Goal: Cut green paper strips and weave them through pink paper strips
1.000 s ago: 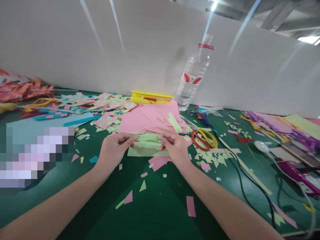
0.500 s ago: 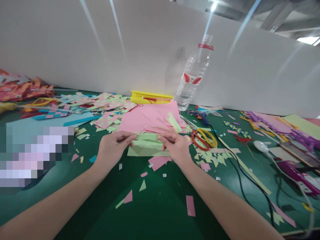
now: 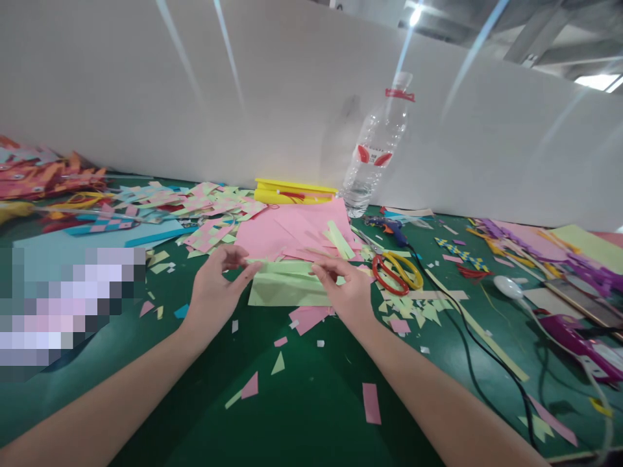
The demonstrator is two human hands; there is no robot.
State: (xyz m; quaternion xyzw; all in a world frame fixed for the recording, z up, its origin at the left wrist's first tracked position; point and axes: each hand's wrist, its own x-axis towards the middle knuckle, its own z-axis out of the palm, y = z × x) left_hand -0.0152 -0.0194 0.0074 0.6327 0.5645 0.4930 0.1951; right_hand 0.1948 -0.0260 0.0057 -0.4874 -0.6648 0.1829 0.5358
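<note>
A pale green paper (image 3: 287, 290) with a folded strip along its far edge lies before me on the green table (image 3: 311, 389). At the left end of the fold, my left hand (image 3: 219, 285) has its thumb and index finger apart, the thumb tip at the paper. My right hand (image 3: 345, 285) pinches the fold near its right end. Beyond the hands are pink sheets (image 3: 292, 227) with light green strips (image 3: 339, 239) on top.
Red and yellow scissors (image 3: 396, 272) and a glue gun (image 3: 389, 228) with a black cord lie at right. A plastic bottle (image 3: 372, 162) leans on the wall. Woven paper pieces (image 3: 209, 201) are heaped at back left. Paper scraps (image 3: 371, 402) dot the table.
My left thumb and index finger have parted at the fold's left end. My right hand has shifted slightly right along the fold and still pinches it.
</note>
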